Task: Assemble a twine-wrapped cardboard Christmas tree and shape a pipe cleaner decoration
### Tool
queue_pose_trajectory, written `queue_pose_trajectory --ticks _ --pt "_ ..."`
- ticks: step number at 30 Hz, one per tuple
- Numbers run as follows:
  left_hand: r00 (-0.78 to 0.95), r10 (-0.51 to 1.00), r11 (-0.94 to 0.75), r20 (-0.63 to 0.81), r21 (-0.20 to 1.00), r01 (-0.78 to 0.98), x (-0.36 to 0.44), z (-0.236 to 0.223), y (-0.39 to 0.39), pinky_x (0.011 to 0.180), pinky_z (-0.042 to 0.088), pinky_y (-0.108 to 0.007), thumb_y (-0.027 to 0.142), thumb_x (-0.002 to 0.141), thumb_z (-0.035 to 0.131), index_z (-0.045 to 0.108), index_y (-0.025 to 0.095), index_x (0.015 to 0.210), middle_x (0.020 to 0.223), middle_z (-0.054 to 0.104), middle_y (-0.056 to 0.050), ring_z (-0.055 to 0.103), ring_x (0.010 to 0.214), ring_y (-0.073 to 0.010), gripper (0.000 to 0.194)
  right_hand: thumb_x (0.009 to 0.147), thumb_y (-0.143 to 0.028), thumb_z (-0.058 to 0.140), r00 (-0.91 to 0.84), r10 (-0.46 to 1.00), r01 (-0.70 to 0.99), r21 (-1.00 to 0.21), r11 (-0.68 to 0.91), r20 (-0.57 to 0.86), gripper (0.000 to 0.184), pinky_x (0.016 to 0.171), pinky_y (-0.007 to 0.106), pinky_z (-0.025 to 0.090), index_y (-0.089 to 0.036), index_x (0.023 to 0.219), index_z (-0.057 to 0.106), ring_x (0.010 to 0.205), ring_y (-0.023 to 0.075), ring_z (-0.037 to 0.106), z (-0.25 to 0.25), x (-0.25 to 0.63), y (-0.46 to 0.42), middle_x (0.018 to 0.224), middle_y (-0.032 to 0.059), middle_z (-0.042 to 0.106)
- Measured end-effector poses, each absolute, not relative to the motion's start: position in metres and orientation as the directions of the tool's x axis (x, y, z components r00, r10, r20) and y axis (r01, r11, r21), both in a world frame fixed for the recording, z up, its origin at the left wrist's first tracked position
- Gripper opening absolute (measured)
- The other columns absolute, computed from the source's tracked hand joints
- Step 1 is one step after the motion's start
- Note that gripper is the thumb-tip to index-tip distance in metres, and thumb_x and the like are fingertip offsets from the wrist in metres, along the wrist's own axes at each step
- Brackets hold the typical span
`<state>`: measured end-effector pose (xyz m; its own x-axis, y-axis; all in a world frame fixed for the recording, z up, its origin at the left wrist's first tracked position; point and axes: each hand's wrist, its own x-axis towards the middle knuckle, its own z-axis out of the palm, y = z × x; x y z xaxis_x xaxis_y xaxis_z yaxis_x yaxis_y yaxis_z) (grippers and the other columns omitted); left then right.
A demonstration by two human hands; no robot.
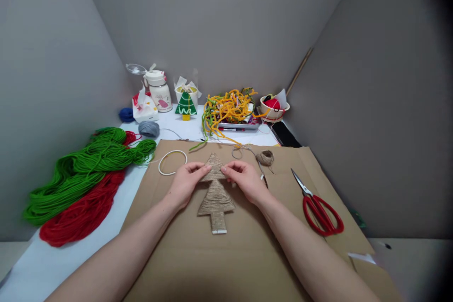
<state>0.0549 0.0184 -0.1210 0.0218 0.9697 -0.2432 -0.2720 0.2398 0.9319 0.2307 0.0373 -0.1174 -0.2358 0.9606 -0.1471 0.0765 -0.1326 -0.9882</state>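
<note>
A tree shape wrapped in brown twine (216, 198) lies over the cardboard, its trunk pointing toward me and a white strip showing at the trunk's end. My left hand (187, 180) pinches the left side of its upper tier between thumb and fingers. On the right side of that same tier, my right hand (246, 178) closes thumb and fingers on the edge. Just beyond my right hand sits a small ball of brown twine (265, 157). A white ring (172, 163) rests past my left hand.
Red-handled scissors (321, 212) lie at right on the cardboard sheet (247, 264). Green yarn (85, 160) and red yarn (85, 207) fill the left. Behind stand a white bottle (160, 92), a green tree ornament (186, 104), a tray of orange yarn (230, 106) and a bowl (273, 112).
</note>
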Motion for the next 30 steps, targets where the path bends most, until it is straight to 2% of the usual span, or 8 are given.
queue_pose_trajectory --ticks 3,8,19,30 --pt "0.050 0.966 0.259 -0.255 0.933 -0.248 0.055 -0.123 0.017 0.065 0.047 -0.027 0.036 0.064 0.073 0.067 0.014 0.077 0.076 0.068 -0.005 0.060 0.067 -0.0157 0.026 0.074 -0.043 0.060 -0.245 0.961 0.083 -0.991 -0.109 -0.126 0.028 0.051 0.022 0.033 -0.015 0.072 0.062 0.051 0.0083 0.043 -0.113 0.232 0.037 0.057 -0.0028 0.050" --pt "0.110 0.963 0.262 -0.248 0.954 -0.145 0.058 -0.118 0.012 0.062 0.045 -0.024 0.037 0.064 0.072 0.068 0.014 0.073 0.072 0.067 -0.004 0.058 0.065 -0.0142 0.025 0.075 -0.039 0.060 -0.186 0.981 -0.017 -0.998 -0.053 -0.049 0.026 0.055 0.021 0.036 -0.015 0.086 0.065 0.058 0.0093 0.045 -0.112 0.233 0.038 0.063 -0.0014 0.053" --pt "0.118 0.972 0.195 -0.203 0.978 0.069 0.064 -0.115 0.007 0.060 0.043 -0.023 0.040 0.065 0.069 0.068 0.015 0.070 0.068 0.065 -0.001 0.055 0.061 -0.0133 0.025 0.070 -0.037 0.064 -0.143 0.990 0.022 -1.000 -0.014 -0.017 0.021 0.054 0.022 0.036 -0.017 0.076 0.062 0.056 0.0097 0.045 -0.114 0.234 0.039 0.063 -0.0016 0.053" --pt "0.118 0.985 0.112 -0.128 0.985 0.134 0.063 -0.119 0.006 0.060 0.044 -0.024 0.040 0.068 0.067 0.069 0.015 0.073 0.069 0.066 -0.003 0.056 0.063 -0.0146 0.025 0.070 -0.035 0.063 -0.184 0.982 0.089 -0.996 -0.014 -0.030 0.019 0.052 0.022 0.036 -0.017 0.071 0.063 0.053 0.0094 0.043 -0.110 0.236 0.039 0.058 -0.0025 0.052"
